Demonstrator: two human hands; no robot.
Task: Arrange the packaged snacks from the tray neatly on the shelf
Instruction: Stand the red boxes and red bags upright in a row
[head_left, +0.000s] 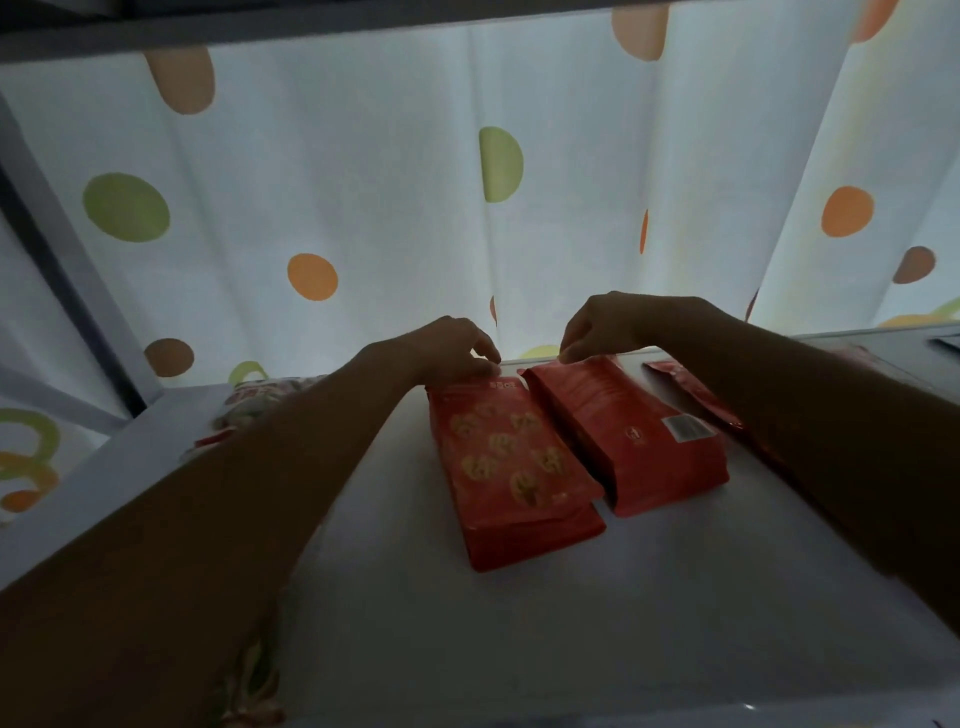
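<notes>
white spotted curtain (363, 182) – thin fabric with green and orange dots, backlit, hanging behind the unit. pale grey flat shelf (519, 623), smooth and matte, dimly lit. tray not in view.

two red foil-like gusseted snack bags lie flat side by side mid-shelf, long axes running front to back, near edges touching or almost so. left bag with yellow printed motifs (511, 467), face up; right plain red bag with barcode label (628, 441), back up. a third red packet (685, 395) lies further right, partly behind the right forearm. a pale red-and-white packet (249, 400) sits at far left, mostly hidden by the left forearm.

left hand (447, 348): grip pinched closed on the far top seam of the patterned bag. right hand (602, 327): fingertips pinched on the far top seam of the plain bag.

judgement – bags look light, crinkly, slippery film, contents likely brittle; the crimped top seam is the safest hold, or flat sides for sliding. squeezing the body risks crushing.
</notes>
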